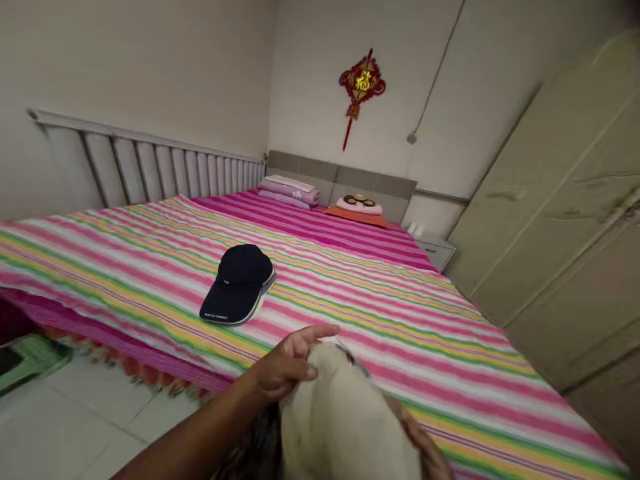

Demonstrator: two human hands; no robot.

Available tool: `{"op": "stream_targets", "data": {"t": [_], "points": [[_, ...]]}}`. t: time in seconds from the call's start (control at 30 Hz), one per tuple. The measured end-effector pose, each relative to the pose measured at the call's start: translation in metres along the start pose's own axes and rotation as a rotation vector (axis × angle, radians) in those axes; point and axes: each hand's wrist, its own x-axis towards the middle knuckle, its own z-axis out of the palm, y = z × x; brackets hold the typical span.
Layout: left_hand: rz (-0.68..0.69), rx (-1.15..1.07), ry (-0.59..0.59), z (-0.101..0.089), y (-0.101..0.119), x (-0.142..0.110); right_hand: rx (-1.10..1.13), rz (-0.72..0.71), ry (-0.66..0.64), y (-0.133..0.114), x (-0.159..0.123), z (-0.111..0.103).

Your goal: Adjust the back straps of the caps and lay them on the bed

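Note:
A rounded, cream-coloured cloth item (345, 413) is held low in front of me, over the near edge of the bed. Part of it is blurred, and I cannot make out its exact kind; a small dark mark shows near its top. My left hand (293, 363) grips its upper left edge, thumb on the near side and index finger stretched along the top. On its right side is my right hand (423, 443), fingers curled against the cloth, blurred and partly hidden. A dark navy baseball cap (245, 277) lies on the bed beyond my left hand, brim towards me.
A striped sheet (150, 267) covers the bed. Folded purple bedding (290, 190) and an orange-and-pink stack (359, 207) lie by the headboard (350, 179). A radiator (160, 167) lines the left wall, a wardrobe (560, 200) the right. A green object (37, 360) stands on the tiled floor.

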Motion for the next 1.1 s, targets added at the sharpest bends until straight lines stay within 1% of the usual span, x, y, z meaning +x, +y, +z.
{"op": "stream_targets", "data": {"t": [0.07, 0.13, 0.17, 0.23, 0.27, 0.33, 0.4, 0.47, 0.57, 0.63, 0.73, 0.83, 0.93, 1.0, 1.03, 1.1], "points": [[-0.064, 0.047, -0.052, -0.001, -0.007, -0.004, -0.090, -0.007, -0.119, -0.014, 0.002, 0.021], [-0.105, 0.080, -0.076, -0.001, -0.011, -0.007, -0.214, -0.009, -0.212, -0.022, 0.004, 0.042], [-0.113, 0.085, -0.077, 0.000, -0.012, -0.008, -0.291, -0.025, -0.232, -0.023, 0.004, 0.052], [-0.113, 0.106, -0.055, 0.001, -0.012, -0.011, -0.416, -0.006, -0.198, -0.021, 0.004, 0.070], [-0.110, 0.129, -0.039, 0.002, -0.011, -0.012, -0.429, 0.029, -0.169, -0.019, 0.003, 0.078], [-0.129, 0.194, -0.021, 0.002, -0.009, -0.013, -0.381, 0.056, -0.122, -0.013, 0.002, 0.088], [-0.177, 0.256, -0.031, 0.002, -0.007, -0.013, -0.319, 0.012, -0.102, -0.011, 0.000, 0.093], [-0.239, 0.300, -0.047, 0.003, -0.006, -0.013, -0.317, -0.029, -0.096, -0.011, -0.001, 0.095], [-0.296, 0.344, -0.024, 0.007, -0.004, -0.012, -0.359, -0.019, -0.107, -0.014, -0.001, 0.097], [-0.318, 0.341, -0.026, 0.010, -0.002, -0.012, -0.371, -0.025, -0.125, -0.015, -0.001, 0.099], [-0.330, 0.274, -0.047, 0.014, -0.003, -0.012, -0.355, -0.050, -0.129, -0.014, -0.002, 0.102], [-0.288, 0.199, 0.007, 0.019, -0.007, -0.012, -0.355, -0.056, -0.108, -0.014, -0.004, 0.106], [-0.254, 0.175, 0.117, 0.023, -0.012, -0.011, -0.404, -0.079, -0.093, -0.015, -0.004, 0.109], [-0.246, 0.193, 0.179, 0.025, -0.014, -0.009, -0.442, -0.103, -0.106, -0.016, -0.002, 0.111], [-0.248, 0.201, 0.190, 0.026, -0.014, -0.009, -0.460, -0.109, -0.115, -0.016, -0.001, 0.112], [-0.263, 0.207, 0.170, 0.025, -0.015, -0.008, -0.483, -0.114, -0.139, -0.014, 0.000, 0.114]]}}
